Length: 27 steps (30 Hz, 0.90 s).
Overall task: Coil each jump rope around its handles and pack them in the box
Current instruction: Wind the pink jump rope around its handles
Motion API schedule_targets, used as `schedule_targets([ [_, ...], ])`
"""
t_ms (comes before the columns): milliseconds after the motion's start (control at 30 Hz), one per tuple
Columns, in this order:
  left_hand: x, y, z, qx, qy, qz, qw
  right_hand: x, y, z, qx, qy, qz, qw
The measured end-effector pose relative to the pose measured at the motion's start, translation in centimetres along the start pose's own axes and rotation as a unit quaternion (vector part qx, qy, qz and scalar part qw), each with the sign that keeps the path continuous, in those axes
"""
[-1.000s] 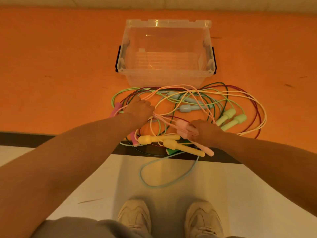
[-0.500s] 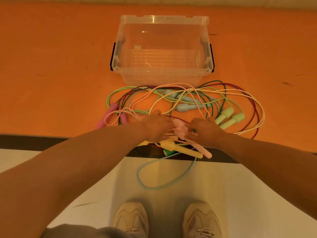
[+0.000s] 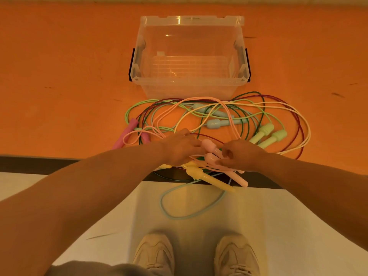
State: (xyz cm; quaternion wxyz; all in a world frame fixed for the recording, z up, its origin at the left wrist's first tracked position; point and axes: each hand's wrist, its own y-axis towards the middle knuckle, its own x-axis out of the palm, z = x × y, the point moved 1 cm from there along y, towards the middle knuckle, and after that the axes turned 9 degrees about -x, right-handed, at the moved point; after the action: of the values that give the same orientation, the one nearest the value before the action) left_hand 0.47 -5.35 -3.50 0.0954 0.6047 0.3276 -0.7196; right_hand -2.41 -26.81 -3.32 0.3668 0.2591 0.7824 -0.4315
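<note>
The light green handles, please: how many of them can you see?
2: one light green handle and the other lie side by side, right of the right hand. The tangled ropes may hide more.

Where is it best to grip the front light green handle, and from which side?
Probably grip the slim shaft of the front light green handle, coming from above on its near side. It lies flat, pointing away and to the right, with its thick cap at the far end; ropes cross around its near end.

left hand point(image 3: 180, 149) now beside pale pink handles point(image 3: 212, 154)

orange floor point(image 3: 59, 76), cream band point(image 3: 258, 216)
</note>
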Motion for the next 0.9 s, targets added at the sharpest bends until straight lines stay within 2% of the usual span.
schedule_targets([
  [100, -0.2, -0.3, 0.4, -0.006, 0.002, 0.0, 1.0, 0.2, 0.1, -0.3, 0.01, 0.002, 0.003, 1.0],
  [233, -0.1, -0.4, 0.2, 0.007, -0.025, 0.025, 0.999, 0.9, 0.6, -1.2, 0.024, -0.111, -0.013, 0.993],
  [300, -0.1, -0.3, 0.2, -0.025, -0.016, 0.017, 0.999, 0.9, 0.9, -1.2, 0.026, -0.114, -0.021, 0.993],
  [433, 0.1, -0.4, -0.6, -0.124, 0.009, -0.056, 0.991, 0.9, 0.3, -1.0, 0.001, -0.115, -0.018, 0.993],
  [533, 0.4, -0.6, -0.8, -0.11, -0.008, -0.092, 0.99, 0.5, -0.8, -0.7, -0.039, -0.13, -0.024, 0.991],
  [700, 0.6, -0.2, -0.4, -0.09, 0.022, -0.079, 0.993, 1.9, -1.6, -0.6, -0.074, -0.292, -0.031, 0.953],
  [833, 0.4, -0.2, -0.4, -0.078, 0.082, -0.069, 0.991, 1.0, -1.3, -0.8, -0.074, -0.284, -0.015, 0.956],
  [900, 0.3, -0.2, -0.5, -0.081, 0.084, -0.072, 0.991, -0.1, -1.6, -0.1, -0.109, -0.279, -0.008, 0.954],
])
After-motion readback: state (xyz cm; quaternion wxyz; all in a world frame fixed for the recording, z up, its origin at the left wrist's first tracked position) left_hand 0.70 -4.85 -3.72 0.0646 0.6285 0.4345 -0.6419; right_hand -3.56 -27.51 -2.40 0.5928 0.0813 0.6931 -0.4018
